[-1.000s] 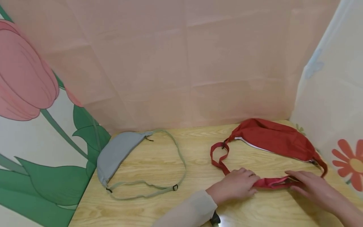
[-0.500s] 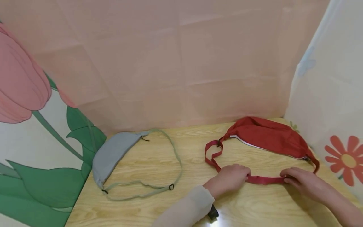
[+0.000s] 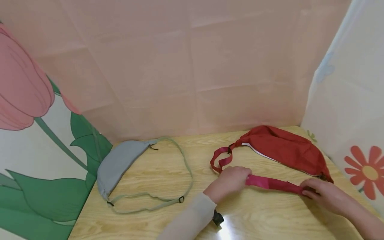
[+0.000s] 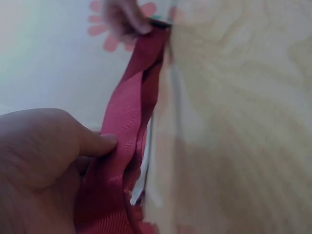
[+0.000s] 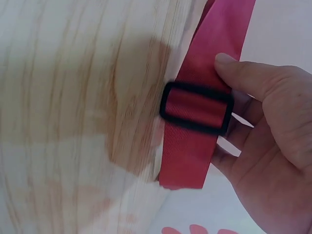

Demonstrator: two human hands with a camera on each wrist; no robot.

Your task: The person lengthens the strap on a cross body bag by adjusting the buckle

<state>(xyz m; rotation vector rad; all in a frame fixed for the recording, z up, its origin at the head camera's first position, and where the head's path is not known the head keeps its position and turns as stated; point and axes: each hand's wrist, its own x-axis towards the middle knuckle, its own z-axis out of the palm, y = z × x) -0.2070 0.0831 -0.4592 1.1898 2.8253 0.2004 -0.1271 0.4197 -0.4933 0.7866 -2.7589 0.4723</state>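
Note:
A red waist bag (image 3: 285, 150) lies at the back right of the table, its red strap (image 3: 273, 184) running forward from it. My left hand (image 3: 229, 181) pinches the strap on the left, the thumb on top of the webbing in the left wrist view. On the right, my right hand (image 3: 325, 195) pinches the same strap beside a black slide buckle (image 5: 197, 108), which shows clearly in the right wrist view. Between the hands the strap is stretched nearly straight. Its left part forms a small loop near the bag's left end.
A grey waist bag (image 3: 121, 165) rests at the table's left, its pale green strap (image 3: 192, 173) spread in a loop with a black buckle (image 3: 181, 199). A pink backdrop (image 3: 192, 66) stands behind the wooden table (image 3: 168, 223); printed side panels flank it.
My left hand has moved left with the strap, drawing the stretch between the hands longer and straighter. The right hand has shifted little. The small loop at left has moved left as well.

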